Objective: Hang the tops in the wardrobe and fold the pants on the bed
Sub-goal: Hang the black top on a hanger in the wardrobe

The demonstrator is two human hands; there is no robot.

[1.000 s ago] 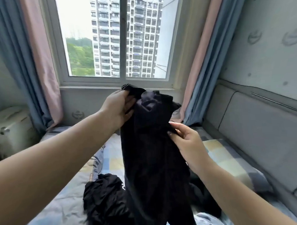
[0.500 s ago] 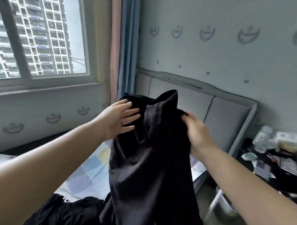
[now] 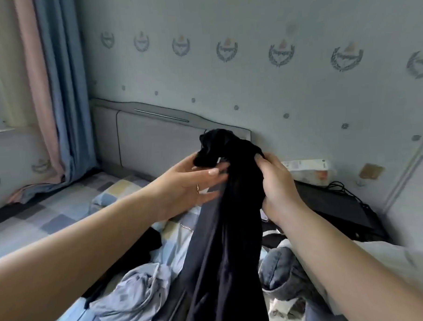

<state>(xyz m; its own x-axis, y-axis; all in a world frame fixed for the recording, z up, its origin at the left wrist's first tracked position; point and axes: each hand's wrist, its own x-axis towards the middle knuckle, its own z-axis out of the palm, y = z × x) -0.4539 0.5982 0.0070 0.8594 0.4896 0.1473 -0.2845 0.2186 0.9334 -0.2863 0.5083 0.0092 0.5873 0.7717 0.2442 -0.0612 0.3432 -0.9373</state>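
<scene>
A long black garment (image 3: 224, 244) hangs in front of me above the bed (image 3: 38, 221). My right hand (image 3: 277, 184) grips its bunched top edge from the right side. My left hand (image 3: 192, 185), fingers held straight, touches the cloth from the left just below the bunched end. I cannot tell whether the garment is a top or pants. Below it on the bed lie a light blue garment (image 3: 138, 292), a blue denim piece (image 3: 283, 271) and another dark piece (image 3: 151, 238).
A grey padded headboard (image 3: 156, 141) stands against the patterned wall. Blue and pink curtains (image 3: 57, 94) hang at the left. At the right sit a black device with cables (image 3: 336, 208) and a packet (image 3: 307, 168), with a white panelled door (image 3: 415, 200) at the far right.
My view has swung right, from the window to the headboard wall. The garment's top is now bunched tighter, and my right hand has closed round it higher up.
</scene>
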